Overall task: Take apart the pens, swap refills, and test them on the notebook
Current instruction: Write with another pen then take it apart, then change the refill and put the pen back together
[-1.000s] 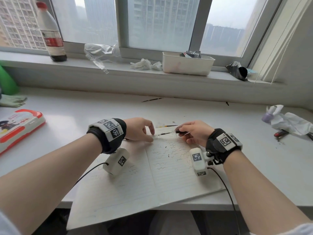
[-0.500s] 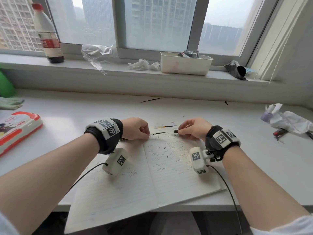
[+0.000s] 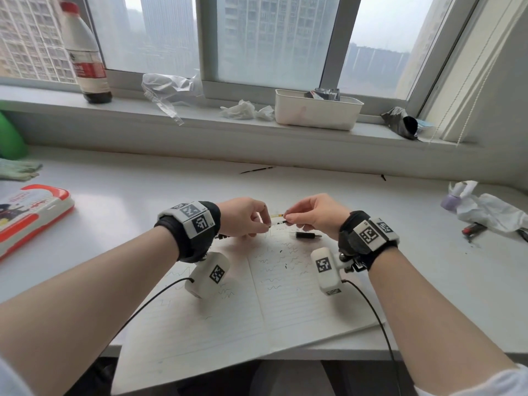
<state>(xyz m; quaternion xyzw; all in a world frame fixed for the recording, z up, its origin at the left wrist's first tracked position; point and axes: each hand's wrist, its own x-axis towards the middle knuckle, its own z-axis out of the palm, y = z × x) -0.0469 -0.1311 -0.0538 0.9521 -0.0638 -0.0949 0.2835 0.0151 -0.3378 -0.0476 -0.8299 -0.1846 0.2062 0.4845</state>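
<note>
Left edge of tabletop (image 3: 120, 192): red-and-white pencil case (image 3: 31, 212), nothing to do with this step. Open notebook (image 3: 257, 304) sits centre, overhanging the front edge, pages already full of test squiggles.

Left hand (image 3: 243, 217) is closed in a pinch just above the notebook's top edge, gripping what looks like a clear pen barrel; most of it is hidden under the fingers, so not certain. Right hand (image 3: 317, 214) is also pinched shut, on the other end of a thin refill (image 3: 277, 221) that spans the gap between the two hands. A second thin yellowish refill (image 3: 276, 215) lies just behind it, can't tell if it's on the tabletop or held. Black pen section (image 3: 308, 235) lies loose on the right page, just under the right hand.

Step, my read: mid-swap, threading the refill into the barrel. Testing not started for this pen.

Next move needs: keep refill coaxial with the barrel, push it home, then pick up the black section and screw it on. Risk: thin refill bends if pushed off-axis.

Far right: crumpled paper (image 3: 491, 212), irrelevant.
</note>
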